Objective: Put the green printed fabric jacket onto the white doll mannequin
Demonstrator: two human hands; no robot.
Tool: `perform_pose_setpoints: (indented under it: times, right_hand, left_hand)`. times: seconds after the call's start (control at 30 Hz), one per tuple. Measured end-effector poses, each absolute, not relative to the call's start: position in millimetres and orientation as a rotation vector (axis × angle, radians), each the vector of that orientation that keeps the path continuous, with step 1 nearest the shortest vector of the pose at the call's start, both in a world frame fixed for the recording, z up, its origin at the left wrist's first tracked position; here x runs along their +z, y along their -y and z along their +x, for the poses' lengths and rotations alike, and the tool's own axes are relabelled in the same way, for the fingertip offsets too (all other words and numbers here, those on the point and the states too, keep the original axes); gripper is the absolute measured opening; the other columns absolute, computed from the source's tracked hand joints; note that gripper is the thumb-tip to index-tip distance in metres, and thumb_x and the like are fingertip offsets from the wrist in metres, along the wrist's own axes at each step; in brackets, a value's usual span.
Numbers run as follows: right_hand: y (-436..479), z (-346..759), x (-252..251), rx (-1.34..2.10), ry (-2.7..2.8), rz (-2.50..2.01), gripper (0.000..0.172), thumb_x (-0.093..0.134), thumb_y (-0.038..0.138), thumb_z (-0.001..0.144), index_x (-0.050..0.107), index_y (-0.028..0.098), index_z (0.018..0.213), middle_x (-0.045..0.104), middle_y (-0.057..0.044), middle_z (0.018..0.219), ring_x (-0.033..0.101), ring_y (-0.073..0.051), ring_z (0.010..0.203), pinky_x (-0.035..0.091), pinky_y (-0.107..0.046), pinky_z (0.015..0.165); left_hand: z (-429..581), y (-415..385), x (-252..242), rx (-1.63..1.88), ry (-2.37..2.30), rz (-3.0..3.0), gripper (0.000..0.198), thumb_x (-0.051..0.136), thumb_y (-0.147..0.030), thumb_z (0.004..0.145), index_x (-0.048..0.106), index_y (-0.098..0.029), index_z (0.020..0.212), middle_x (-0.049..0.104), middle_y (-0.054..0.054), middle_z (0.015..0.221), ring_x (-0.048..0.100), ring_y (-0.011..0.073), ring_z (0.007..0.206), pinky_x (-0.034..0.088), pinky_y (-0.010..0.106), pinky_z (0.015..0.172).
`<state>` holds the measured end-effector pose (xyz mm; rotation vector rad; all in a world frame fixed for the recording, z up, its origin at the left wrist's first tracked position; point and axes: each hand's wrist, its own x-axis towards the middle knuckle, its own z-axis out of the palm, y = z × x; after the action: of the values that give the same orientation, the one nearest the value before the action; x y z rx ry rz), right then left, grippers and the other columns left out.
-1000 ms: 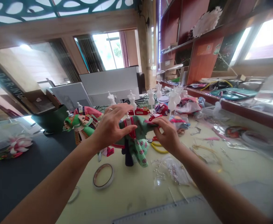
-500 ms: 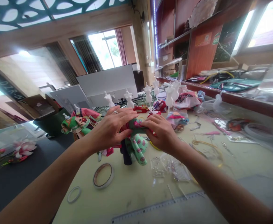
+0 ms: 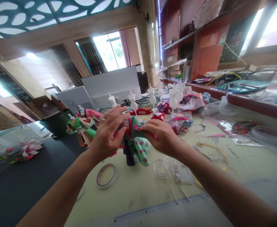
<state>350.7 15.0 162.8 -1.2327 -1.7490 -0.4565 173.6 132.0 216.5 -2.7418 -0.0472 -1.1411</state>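
Here's the little green outfit [image 3: 138, 142], floral print and red trim, hanging upright on its small stand, with a dark cloth [image 3: 129, 156] dropping beneath it! The right hand [image 3: 159, 134] is pressed over the top of the green fabric, and the left hand [image 3: 106, 132] is up alongside, fingers spread, right at the red trim!

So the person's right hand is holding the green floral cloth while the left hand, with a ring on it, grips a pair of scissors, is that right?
Not quite. The head view shows the left hand gripping no scissors: it is open, fingers spread, holding nothing, just beside the green floral cloth. The rest stands: the right hand holds that cloth, and the ring is on the left hand.
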Motion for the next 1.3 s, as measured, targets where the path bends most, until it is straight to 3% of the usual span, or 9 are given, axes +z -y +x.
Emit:
perform_pose_setpoints:
  times: [0.1,0.17,0.3,0.43,0.5,0.6,0.8,1.0,1.3]
  right_hand:
    - [-14.0,348.5,167.2,-0.453,1.766,-1.230,0.017,0.049,0.015,0.089,0.062,0.017,0.100,0.065,-0.006,0.091,0.059,-0.017,0.083,0.047,-0.030,0.072]
    - [-13.9,345.7,170.5,-0.465,1.766,-1.222,0.017,0.048,0.014,0.089,0.061,0.018,0.100,0.065,-0.007,0.099,0.060,-0.019,0.092,0.047,-0.032,0.078]
    - [-13.6,339.5,173.3,-0.404,1.715,-1.183,0.018,0.050,0.014,0.087,0.057,0.021,0.102,0.065,-0.005,0.103,0.060,-0.019,0.094,0.048,-0.034,0.081]
    - [-12.2,333.3,158.5,-0.132,1.290,-1.057,0.025,0.051,0.029,0.089,0.049,0.021,0.113,0.063,-0.005,0.098,0.061,-0.017,0.087,0.049,-0.033,0.076]
    - [-12.8,329.1,142.0,0.003,1.036,-1.028,0.019,0.038,0.029,0.094,0.049,0.021,0.107,0.061,-0.006,0.094,0.060,-0.016,0.082,0.050,-0.032,0.072]
    - [-17.0,319.3,113.4,-0.005,1.075,-1.207,0.007,0.051,0.025,0.086,0.053,0.020,0.091,0.059,-0.004,0.085,0.057,-0.017,0.077,0.048,-0.033,0.069]
    - [-35.0,295.2,88.9,-0.217,1.252,-1.384,0.035,0.063,0.029,0.073,0.050,0.021,0.105,0.056,-0.008,0.090,0.054,-0.025,0.081,0.047,-0.041,0.069]
    - [-44.0,293.5,94.6,-0.184,1.130,-1.246,0.025,0.050,0.018,0.080,0.050,0.022,0.105,0.058,-0.007,0.094,0.056,-0.022,0.084,0.049,-0.039,0.074]
    - [-15.9,294.6,108.9,-0.244,1.449,-1.039,0.052,0.043,0.004,0.078,0.046,0.024,0.126,0.051,-0.011,0.119,0.052,-0.023,0.109,0.047,-0.041,0.089]
  left_hand:
    - [180.4,-128.4,226.9,-0.758,-0.111,-2.746,0.050,0.045,-0.008,0.086,0.038,-0.023,0.133,0.050,0.007,0.136,0.031,0.0238,0.136,0.019,0.052,0.113]
    - [185.9,-127.5,231.6,-0.642,-0.133,-2.768,0.049,0.049,-0.013,0.086,0.036,-0.021,0.133,0.056,0.008,0.129,0.038,0.0238,0.132,0.017,0.054,0.113]
    - [191.4,-129.7,230.9,-0.687,-0.149,-2.797,0.032,0.054,-0.021,0.085,0.050,-0.021,0.117,0.069,0.005,0.102,0.057,0.0227,0.110,0.018,0.057,0.111]
    - [190.3,-131.4,227.5,-0.854,-0.067,-2.837,0.009,0.053,-0.018,0.085,0.059,-0.023,0.090,0.070,-0.001,0.084,0.062,0.0189,0.097,0.023,0.055,0.109]
    - [189.8,-131.1,226.4,-0.890,-0.007,-2.868,0.010,0.054,-0.016,0.084,0.061,-0.023,0.087,0.070,-0.001,0.085,0.062,0.0191,0.099,0.026,0.055,0.108]
    - [190.5,-130.3,223.9,-0.970,0.086,-2.900,0.010,0.056,-0.015,0.083,0.062,-0.023,0.086,0.071,0.001,0.088,0.062,0.0194,0.099,0.027,0.056,0.108]
    - [193.5,-128.4,220.1,-1.090,0.178,-2.939,0.009,0.058,-0.017,0.082,0.063,-0.023,0.085,0.069,0.003,0.093,0.062,0.0187,0.097,0.028,0.054,0.109]
    - [190.1,-124.8,219.1,-1.149,0.216,-2.980,0.009,0.057,-0.016,0.082,0.064,-0.022,0.086,0.069,0.004,0.094,0.062,0.0195,0.098,0.029,0.053,0.108]
    - [170.6,-123.6,204.6,-1.085,0.068,-2.878,0.020,0.051,-0.007,0.081,0.064,-0.020,0.087,0.053,0.008,0.125,0.046,0.0250,0.118,0.041,0.046,0.098]
